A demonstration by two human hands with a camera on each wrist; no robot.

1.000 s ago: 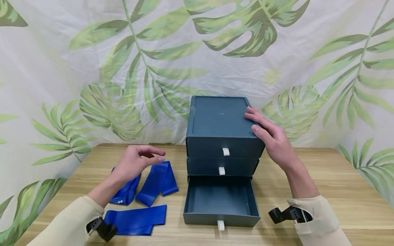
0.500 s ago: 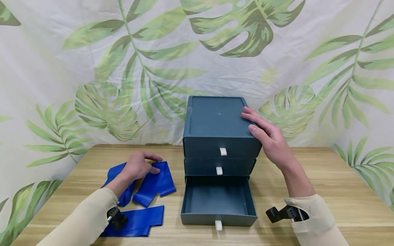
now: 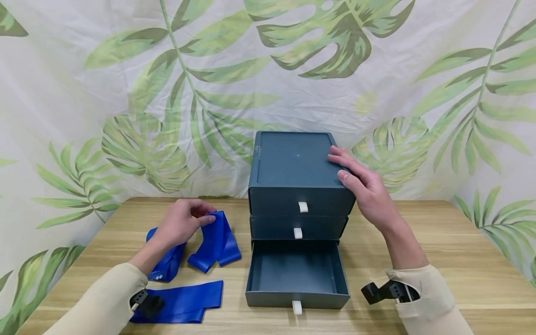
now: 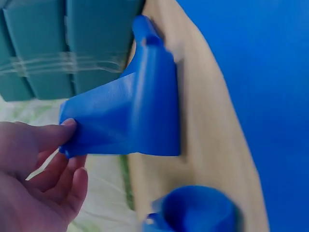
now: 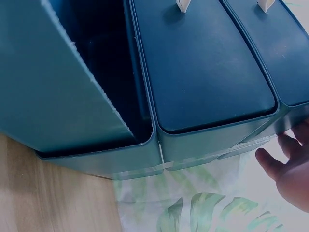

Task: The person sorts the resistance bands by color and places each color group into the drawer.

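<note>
My left hand [image 3: 184, 221] pinches the far end of a folded blue resistance band [image 3: 215, 239] between thumb and fingers. In the left wrist view the pinched end of the band [image 4: 104, 118] is lifted, while its rolled folds hang toward the table. A second blue resistance band [image 3: 169, 263], with small white print, lies partly under my left wrist. The third, folded flat, is a blue resistance band [image 3: 188, 302] nearer the front edge. My right hand [image 3: 370, 190] rests on the top right edge of the dark teal drawer unit [image 3: 297, 160], fingers spread over its corner.
The bottom drawer [image 3: 297, 298] of the unit is pulled out, with nothing inside. Above it the middle drawer [image 3: 274, 228] and top drawer [image 3: 274, 200] are closed, each with a white pull tab. A leaf-print cloth [image 3: 226, 139] hangs behind the wooden table [image 3: 418, 251].
My left hand came down onto the middle resistance band, pinched its far end and raised it slightly. My right hand stays on the drawer unit.
</note>
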